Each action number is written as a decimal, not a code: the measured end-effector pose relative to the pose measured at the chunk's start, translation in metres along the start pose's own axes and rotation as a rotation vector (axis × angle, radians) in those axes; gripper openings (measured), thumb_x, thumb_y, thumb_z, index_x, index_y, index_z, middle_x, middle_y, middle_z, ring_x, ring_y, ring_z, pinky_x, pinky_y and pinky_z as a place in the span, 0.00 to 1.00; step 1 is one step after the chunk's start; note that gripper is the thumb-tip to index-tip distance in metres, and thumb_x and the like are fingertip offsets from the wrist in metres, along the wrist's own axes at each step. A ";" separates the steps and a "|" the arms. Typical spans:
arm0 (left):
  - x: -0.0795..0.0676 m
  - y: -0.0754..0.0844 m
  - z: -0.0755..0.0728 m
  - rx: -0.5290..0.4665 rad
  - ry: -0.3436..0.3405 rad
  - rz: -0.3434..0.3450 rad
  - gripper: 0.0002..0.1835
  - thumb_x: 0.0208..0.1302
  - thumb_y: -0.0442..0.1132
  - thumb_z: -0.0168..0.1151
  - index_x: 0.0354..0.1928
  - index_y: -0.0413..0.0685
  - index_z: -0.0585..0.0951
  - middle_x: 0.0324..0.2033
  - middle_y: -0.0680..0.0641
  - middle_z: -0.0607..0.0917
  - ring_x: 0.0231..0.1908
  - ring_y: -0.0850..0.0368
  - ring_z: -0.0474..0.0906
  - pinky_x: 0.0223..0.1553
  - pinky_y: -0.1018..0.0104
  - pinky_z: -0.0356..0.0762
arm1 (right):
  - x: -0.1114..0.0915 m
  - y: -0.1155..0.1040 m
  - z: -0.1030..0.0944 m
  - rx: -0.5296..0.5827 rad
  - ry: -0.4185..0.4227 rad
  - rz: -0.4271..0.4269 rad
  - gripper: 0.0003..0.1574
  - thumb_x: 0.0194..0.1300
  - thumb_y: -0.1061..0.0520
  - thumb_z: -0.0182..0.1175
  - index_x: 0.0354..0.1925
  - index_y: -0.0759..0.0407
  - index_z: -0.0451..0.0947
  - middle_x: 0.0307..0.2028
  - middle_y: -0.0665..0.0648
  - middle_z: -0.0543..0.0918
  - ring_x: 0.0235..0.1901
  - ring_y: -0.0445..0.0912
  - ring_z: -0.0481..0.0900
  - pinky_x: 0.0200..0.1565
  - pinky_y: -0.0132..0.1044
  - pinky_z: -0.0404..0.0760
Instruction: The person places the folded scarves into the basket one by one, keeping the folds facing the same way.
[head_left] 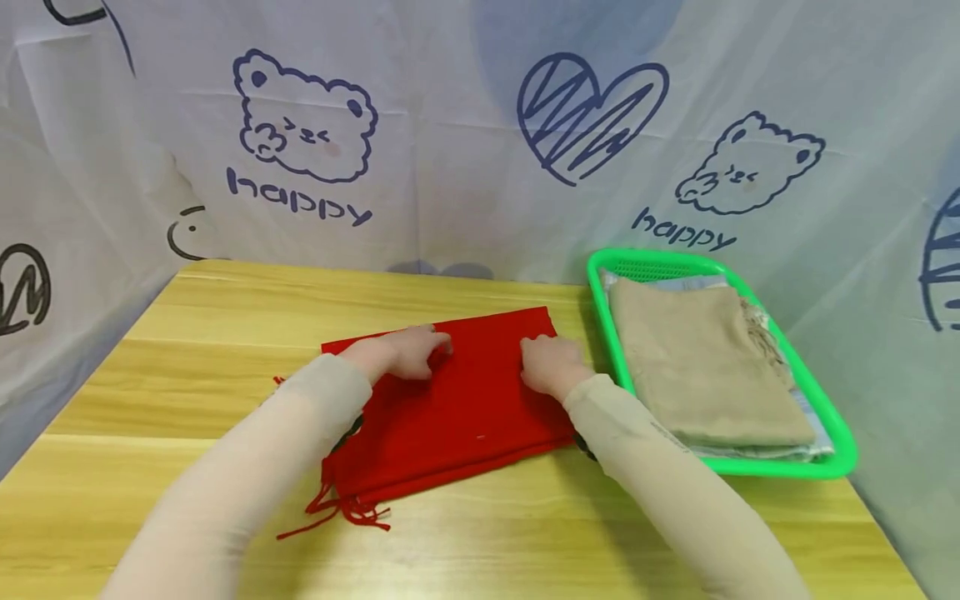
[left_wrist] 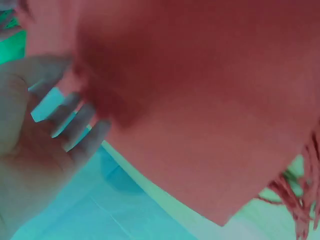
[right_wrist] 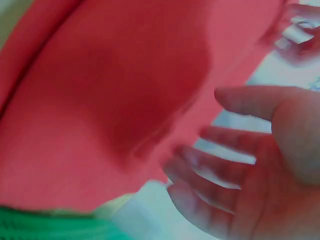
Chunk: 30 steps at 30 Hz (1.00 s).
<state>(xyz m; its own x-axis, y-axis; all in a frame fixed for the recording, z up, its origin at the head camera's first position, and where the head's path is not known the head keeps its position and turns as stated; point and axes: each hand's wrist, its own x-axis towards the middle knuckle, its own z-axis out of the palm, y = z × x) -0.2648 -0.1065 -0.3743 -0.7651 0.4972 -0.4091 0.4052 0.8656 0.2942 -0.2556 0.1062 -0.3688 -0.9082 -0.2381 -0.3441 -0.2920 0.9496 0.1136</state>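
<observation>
A folded red scarf (head_left: 472, 400) with a fringe (head_left: 352, 510) at its near left corner lies flat on the wooden table. Over its far left part is my left hand (head_left: 414, 352), its fingers spread and loosely bent in the left wrist view, with no cloth pinched between them. My right hand (head_left: 553, 364) is at the scarf's far right part; the right wrist view shows its fingers (right_wrist: 215, 172) apart and slightly bent, holding nothing. Whether the fingertips of either hand touch the cloth, I cannot tell.
Right of the scarf stands a green plastic basket (head_left: 843, 446). A folded beige fringed cloth (head_left: 705, 367) lies in it on top of bluish fabric (head_left: 693, 283). Behind the wooden table (head_left: 225, 317) hangs a white printed curtain (head_left: 450, 167).
</observation>
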 end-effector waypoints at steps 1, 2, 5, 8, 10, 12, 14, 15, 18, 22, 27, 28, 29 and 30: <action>-0.001 -0.001 0.001 0.024 0.005 0.010 0.22 0.63 0.33 0.55 0.60 0.47 0.70 0.58 0.40 0.70 0.55 0.46 0.68 0.55 0.55 0.72 | -0.002 -0.003 -0.001 0.024 -0.026 -0.013 0.20 0.67 0.54 0.51 0.55 0.59 0.73 0.47 0.60 0.80 0.41 0.52 0.78 0.42 0.47 0.78; -0.001 -0.002 0.002 0.050 0.006 0.016 0.23 0.63 0.31 0.54 0.61 0.49 0.69 0.59 0.39 0.68 0.57 0.45 0.67 0.56 0.54 0.71 | -0.004 -0.006 -0.001 0.045 -0.052 -0.025 0.18 0.67 0.54 0.52 0.51 0.59 0.75 0.44 0.59 0.80 0.37 0.51 0.77 0.39 0.44 0.77; 0.000 -0.001 0.007 0.109 -0.008 0.002 0.25 0.64 0.31 0.53 0.63 0.52 0.68 0.62 0.40 0.65 0.61 0.43 0.63 0.59 0.52 0.70 | -0.007 -0.012 0.000 0.089 -0.114 -0.046 0.11 0.66 0.53 0.53 0.41 0.59 0.76 0.33 0.55 0.78 0.30 0.48 0.72 0.34 0.39 0.72; 0.002 0.001 0.010 0.126 -0.001 -0.012 0.25 0.64 0.32 0.54 0.63 0.53 0.68 0.61 0.41 0.65 0.60 0.44 0.63 0.60 0.51 0.69 | -0.006 -0.012 0.003 0.102 -0.121 -0.060 0.10 0.67 0.54 0.53 0.40 0.59 0.77 0.28 0.54 0.74 0.29 0.47 0.70 0.34 0.37 0.70; 0.003 0.004 0.008 0.129 -0.009 -0.015 0.25 0.65 0.32 0.53 0.63 0.52 0.68 0.62 0.40 0.65 0.61 0.44 0.64 0.61 0.51 0.67 | -0.005 -0.010 0.005 0.107 -0.119 -0.071 0.12 0.67 0.54 0.53 0.43 0.60 0.76 0.31 0.55 0.76 0.30 0.47 0.70 0.36 0.37 0.71; 0.003 0.007 0.006 0.136 -0.025 -0.024 0.25 0.66 0.32 0.52 0.64 0.52 0.67 0.64 0.40 0.64 0.62 0.43 0.64 0.62 0.50 0.66 | -0.003 -0.009 0.006 0.102 -0.129 -0.080 0.16 0.68 0.53 0.53 0.48 0.61 0.75 0.37 0.57 0.79 0.32 0.47 0.71 0.40 0.38 0.73; 0.003 0.012 0.005 0.152 -0.040 -0.029 0.24 0.67 0.32 0.51 0.65 0.51 0.67 0.67 0.39 0.62 0.63 0.42 0.63 0.63 0.50 0.65 | -0.003 -0.010 0.008 0.096 -0.146 -0.075 0.22 0.68 0.53 0.52 0.56 0.63 0.72 0.47 0.59 0.79 0.37 0.48 0.72 0.45 0.39 0.74; 0.003 0.015 0.004 0.163 -0.043 -0.027 0.24 0.67 0.32 0.51 0.64 0.50 0.67 0.67 0.39 0.62 0.63 0.42 0.64 0.63 0.51 0.65 | -0.003 -0.010 0.009 0.099 -0.154 -0.069 0.25 0.68 0.53 0.51 0.60 0.63 0.69 0.51 0.60 0.78 0.40 0.49 0.72 0.47 0.40 0.74; 0.003 0.021 0.004 0.189 -0.045 -0.026 0.20 0.66 0.32 0.52 0.60 0.49 0.71 0.62 0.40 0.69 0.60 0.45 0.68 0.62 0.53 0.67 | -0.001 -0.012 0.011 0.114 -0.177 -0.050 0.31 0.70 0.53 0.48 0.67 0.63 0.60 0.63 0.63 0.69 0.54 0.52 0.70 0.56 0.43 0.72; 0.007 0.028 0.008 0.165 -0.068 -0.008 0.14 0.65 0.32 0.54 0.52 0.50 0.73 0.47 0.46 0.78 0.48 0.52 0.74 0.56 0.58 0.72 | 0.003 -0.010 0.016 0.139 -0.189 -0.022 0.35 0.72 0.55 0.43 0.72 0.58 0.48 0.71 0.66 0.52 0.68 0.59 0.54 0.66 0.51 0.61; 0.009 0.026 0.014 0.070 -0.062 0.048 0.13 0.62 0.31 0.55 0.48 0.49 0.74 0.42 0.48 0.78 0.42 0.55 0.71 0.50 0.61 0.74 | 0.006 -0.004 0.021 0.134 -0.118 -0.026 0.37 0.71 0.56 0.46 0.73 0.54 0.46 0.71 0.66 0.49 0.70 0.63 0.49 0.65 0.58 0.59; 0.009 0.024 0.015 0.064 -0.042 0.064 0.14 0.61 0.30 0.56 0.49 0.48 0.74 0.43 0.47 0.77 0.43 0.54 0.71 0.50 0.60 0.74 | 0.005 -0.004 0.020 0.133 -0.097 -0.028 0.36 0.70 0.57 0.47 0.73 0.55 0.48 0.71 0.66 0.52 0.69 0.63 0.51 0.64 0.58 0.61; 0.008 0.022 0.016 0.069 -0.024 0.074 0.16 0.61 0.30 0.56 0.51 0.48 0.74 0.46 0.47 0.76 0.46 0.53 0.70 0.50 0.59 0.74 | 0.004 -0.003 0.019 0.126 -0.077 -0.028 0.36 0.70 0.57 0.48 0.72 0.56 0.51 0.70 0.66 0.55 0.68 0.63 0.54 0.63 0.57 0.63; 0.007 0.019 0.017 0.077 -0.003 0.085 0.18 0.60 0.30 0.56 0.53 0.48 0.73 0.50 0.46 0.75 0.49 0.52 0.70 0.51 0.58 0.73 | 0.001 -0.004 0.018 0.114 -0.058 -0.028 0.35 0.69 0.57 0.49 0.71 0.57 0.53 0.68 0.66 0.58 0.66 0.62 0.58 0.61 0.56 0.66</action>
<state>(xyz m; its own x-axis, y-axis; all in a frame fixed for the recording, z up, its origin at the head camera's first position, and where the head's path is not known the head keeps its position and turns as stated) -0.2542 -0.0851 -0.3859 -0.7248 0.5693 -0.3881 0.5059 0.8221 0.2612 -0.2501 0.1062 -0.3864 -0.8803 -0.2554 -0.3998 -0.2776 0.9607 -0.0025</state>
